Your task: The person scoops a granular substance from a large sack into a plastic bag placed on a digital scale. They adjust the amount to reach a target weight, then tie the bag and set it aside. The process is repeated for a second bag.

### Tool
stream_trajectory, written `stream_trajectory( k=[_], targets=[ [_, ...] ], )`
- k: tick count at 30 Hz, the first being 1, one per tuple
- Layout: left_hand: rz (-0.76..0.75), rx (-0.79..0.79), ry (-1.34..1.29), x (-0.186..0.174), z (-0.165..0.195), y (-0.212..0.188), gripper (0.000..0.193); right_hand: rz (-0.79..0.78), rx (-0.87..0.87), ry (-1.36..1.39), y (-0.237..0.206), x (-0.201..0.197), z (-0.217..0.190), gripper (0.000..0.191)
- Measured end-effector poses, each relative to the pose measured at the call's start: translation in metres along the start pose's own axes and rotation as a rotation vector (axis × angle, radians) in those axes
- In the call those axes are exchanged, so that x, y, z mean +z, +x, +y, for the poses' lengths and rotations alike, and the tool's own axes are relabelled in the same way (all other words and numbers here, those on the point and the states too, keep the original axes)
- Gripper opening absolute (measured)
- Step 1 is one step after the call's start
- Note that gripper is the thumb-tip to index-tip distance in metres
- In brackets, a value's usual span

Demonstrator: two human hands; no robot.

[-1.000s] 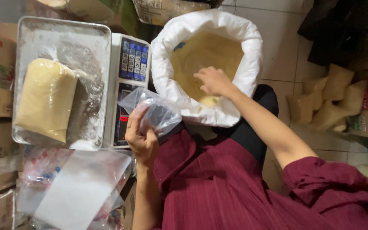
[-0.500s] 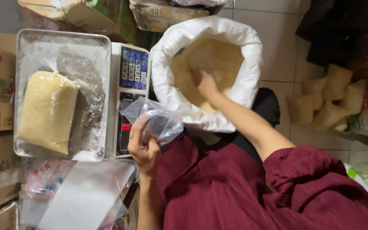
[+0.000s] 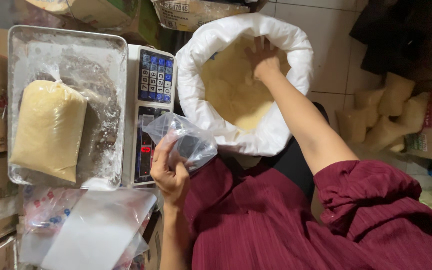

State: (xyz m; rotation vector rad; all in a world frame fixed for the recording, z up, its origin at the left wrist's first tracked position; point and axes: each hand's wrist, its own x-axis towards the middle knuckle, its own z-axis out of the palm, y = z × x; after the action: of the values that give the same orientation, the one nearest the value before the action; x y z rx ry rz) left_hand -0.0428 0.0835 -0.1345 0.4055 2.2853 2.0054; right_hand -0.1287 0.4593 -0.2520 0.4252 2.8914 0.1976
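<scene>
L hand (image 3: 168, 172) grip pinching empty clear bag (image 3: 183, 142) near scale (image 3: 151, 112); R hand (image 3: 263, 60) fingers spread in white sack (image 3: 201, 95) of yellow powder (image 3: 228, 85).

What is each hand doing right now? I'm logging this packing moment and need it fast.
Left hand: closed, holding an empty clear plastic bag.
Right hand: fingers spread open, down in the yellow powder of the white sack.

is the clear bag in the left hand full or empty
Empty: the clear bag in the left hand is see-through and crumpled, with no yellow powder in it.
</scene>
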Motion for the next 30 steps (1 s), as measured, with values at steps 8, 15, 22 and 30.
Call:
stream_trajectory(
  k=[8,15,22,30],
  targets=[
    [-0.002,0.041,0.029,-0.004,-0.005,0.004,0.068,-0.103,0.02,0.129,-0.017,0.01,-0.01,0.113],
    [-0.011,0.028,-0.003,-0.001,-0.004,0.006,0.064,0.552,-0.02,-0.187,-0.039,0.044,-0.025,0.067],
    [-0.035,0.029,-0.017,-0.001,0.0,0.009,0.064,0.525,0.032,-0.235,-0.029,0.042,-0.028,0.077],
    [-0.036,0.004,0.014,-0.004,-0.005,0.012,0.063,0.326,0.267,0.229,-0.025,0.031,-0.012,0.092]
  ],
)
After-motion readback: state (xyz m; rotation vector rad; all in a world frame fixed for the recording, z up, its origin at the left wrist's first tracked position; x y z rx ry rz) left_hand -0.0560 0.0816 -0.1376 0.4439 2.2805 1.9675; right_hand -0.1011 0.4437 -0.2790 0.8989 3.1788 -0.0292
